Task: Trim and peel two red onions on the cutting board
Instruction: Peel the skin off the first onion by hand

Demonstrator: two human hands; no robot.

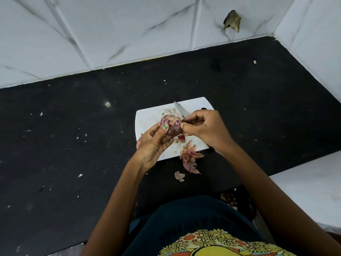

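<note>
A white cutting board (147, 117) lies on the black counter. My left hand (153, 145) holds a partly peeled red onion (172, 126) just above the board, thumb pressed on its top. My right hand (204, 128) is shut on a knife (180, 109), whose blade points up and left over the board. Its fingertips pinch the onion's skin at the onion's right side. Something pink (138, 144) peeks out at the left edge of my left hand, mostly hidden. Torn onion skins (190, 156) lie at the board's near edge.
The black counter (73, 145) is dotted with small scraps, and a pale peel piece (179, 176) lies near its front edge. A tiled wall (129, 34) rises behind and at the right. A white surface (313, 185) sits at the lower right.
</note>
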